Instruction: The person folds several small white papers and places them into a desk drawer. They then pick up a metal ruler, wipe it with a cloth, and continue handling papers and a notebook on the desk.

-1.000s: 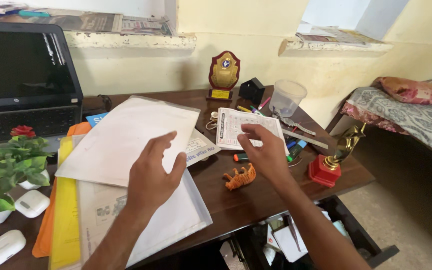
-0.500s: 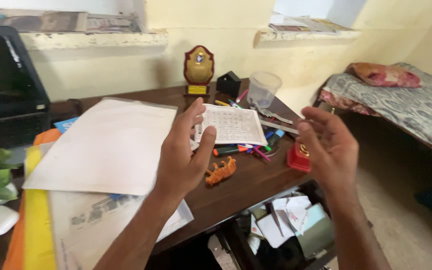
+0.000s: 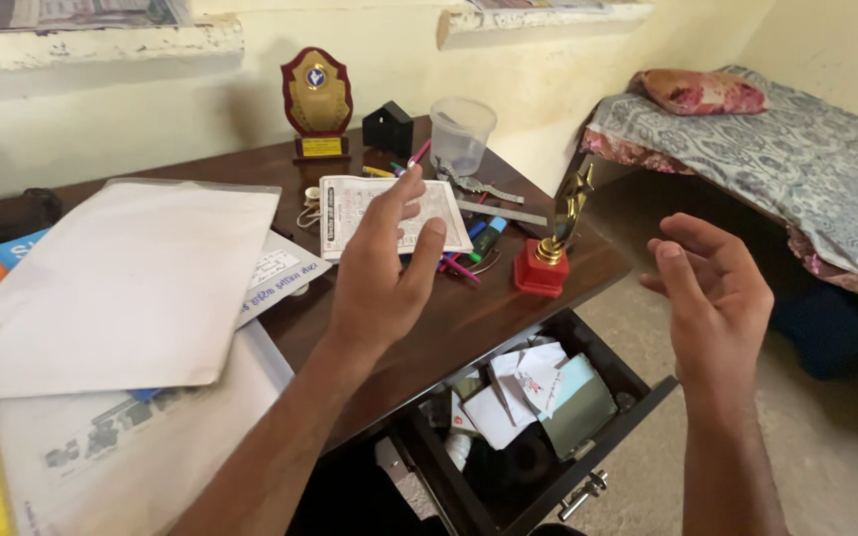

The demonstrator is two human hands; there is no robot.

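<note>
Both hands hang empty and spread in the air: the left hand [image 3: 381, 266] hovers fingers-up above the dark wooden tabletop [image 3: 469, 318], just over the white printed grid card [image 3: 389, 213] lying at its twelve o'clock, while the right hand [image 3: 712, 298] floats past the tabletop's edge at three o'clock, above the open drawer stuffed with loose papers [image 3: 538, 407]. The small gold trophy on a red block base [image 3: 548, 248] stands near the edge between the two hands, so, in my judgement, a careless sweep could knock it into the drawer.
</note>
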